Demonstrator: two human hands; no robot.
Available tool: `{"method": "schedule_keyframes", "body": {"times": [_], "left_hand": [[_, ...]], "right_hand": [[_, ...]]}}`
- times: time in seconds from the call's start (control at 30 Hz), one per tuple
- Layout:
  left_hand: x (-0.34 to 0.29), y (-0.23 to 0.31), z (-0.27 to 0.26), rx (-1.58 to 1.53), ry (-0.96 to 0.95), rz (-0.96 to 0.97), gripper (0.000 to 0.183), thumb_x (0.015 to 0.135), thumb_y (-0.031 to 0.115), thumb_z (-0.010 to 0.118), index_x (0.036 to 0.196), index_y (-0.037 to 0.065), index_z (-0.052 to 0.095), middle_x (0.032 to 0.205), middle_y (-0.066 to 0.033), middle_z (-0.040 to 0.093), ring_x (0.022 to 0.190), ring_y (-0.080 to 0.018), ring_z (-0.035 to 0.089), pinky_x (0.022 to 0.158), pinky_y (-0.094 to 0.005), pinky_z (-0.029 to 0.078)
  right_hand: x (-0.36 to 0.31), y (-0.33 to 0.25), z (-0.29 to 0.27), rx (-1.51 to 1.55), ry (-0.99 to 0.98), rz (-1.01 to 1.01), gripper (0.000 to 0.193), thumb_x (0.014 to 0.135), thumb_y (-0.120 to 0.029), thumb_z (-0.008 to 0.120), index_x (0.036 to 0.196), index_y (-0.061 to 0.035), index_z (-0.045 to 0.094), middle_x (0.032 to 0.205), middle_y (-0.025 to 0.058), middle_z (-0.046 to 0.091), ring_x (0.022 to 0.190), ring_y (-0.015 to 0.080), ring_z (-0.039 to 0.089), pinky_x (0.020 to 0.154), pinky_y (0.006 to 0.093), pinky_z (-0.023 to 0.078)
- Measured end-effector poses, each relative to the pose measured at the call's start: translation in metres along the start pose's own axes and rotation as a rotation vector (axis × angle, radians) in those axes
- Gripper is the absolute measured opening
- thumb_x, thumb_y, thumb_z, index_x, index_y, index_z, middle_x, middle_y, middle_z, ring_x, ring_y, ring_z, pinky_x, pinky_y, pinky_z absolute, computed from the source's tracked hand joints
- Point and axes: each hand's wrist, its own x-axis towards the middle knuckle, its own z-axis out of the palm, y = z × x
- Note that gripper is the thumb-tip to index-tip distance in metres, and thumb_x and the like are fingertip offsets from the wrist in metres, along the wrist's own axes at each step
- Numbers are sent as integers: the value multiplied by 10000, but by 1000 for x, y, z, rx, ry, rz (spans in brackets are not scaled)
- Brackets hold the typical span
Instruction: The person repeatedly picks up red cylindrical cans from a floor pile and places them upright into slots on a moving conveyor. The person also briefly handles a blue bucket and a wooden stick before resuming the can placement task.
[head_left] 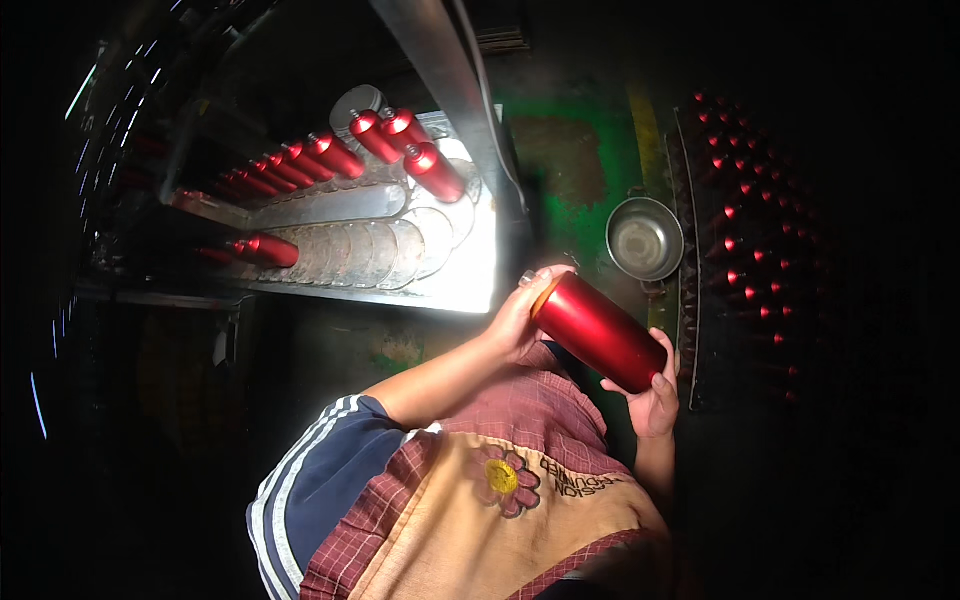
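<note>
A shiny red metal bottle (pixel 603 335) is held at a slant in front of my body, across both hands. My left hand (pixel 520 318) grips its upper left end, where an orange-yellow edge and a small silvery piece show by the fingers. The lower right end rests in my right hand (pixel 655 397), with the thumb and fingers curled round the base. Left of my hands, similar red bottles with silvery necks stand on a brightly lit conveyor; the nearest bottle (pixel 435 172) is close to its right end.
The conveyor (pixel 370 255) has overlapping curved plates that loop round a metal strip (pixel 325 206). A grey post (pixel 435 60) rises beside it. A two-handled metal pot (pixel 645 240) sits to the right, next to a dark rack (pixel 688 330) with many red bottles. The floor (pixel 560 125) is green and worn.
</note>
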Motion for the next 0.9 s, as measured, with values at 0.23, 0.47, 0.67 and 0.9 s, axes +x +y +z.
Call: {"method": "schedule_keyframes", "body": {"times": [0.23,0.47,0.67,0.9], "left_hand": [[139,28,35,122,-33,-330,628,991,536,426,1453,111,393,1262,-80,582,1115,-214,610,834,-408,580],[290,44,78,-67,99,-271,549,968,503,446,1341,105,509,1203,-70,624,1054,-231,629,841,-405,561],[362,58,107,-215,99,-165,477,967,446,423,1192,55,579,1143,-94,642,1024,-236,632,868,-382,554],[424,89,119,-315,188,-34,469,967,451,418,1190,72,583,1183,-101,629,1051,-261,622,865,-409,554]], "right_hand": [[92,-66,-29,-41,147,-11,689,889,-269,615,1455,-69,277,1368,140,451,1224,339,535,812,550,581],[202,-150,-31,-135,58,-228,758,842,-118,701,1478,-56,293,1418,112,397,1316,241,417,1064,400,402],[294,-218,-35,-266,-34,-158,778,805,-56,700,1474,-88,305,1449,124,368,1275,256,469,893,411,568],[394,-264,-32,-352,-116,-105,749,803,-17,701,1454,-87,337,1395,84,402,1219,218,510,898,378,568]]}}
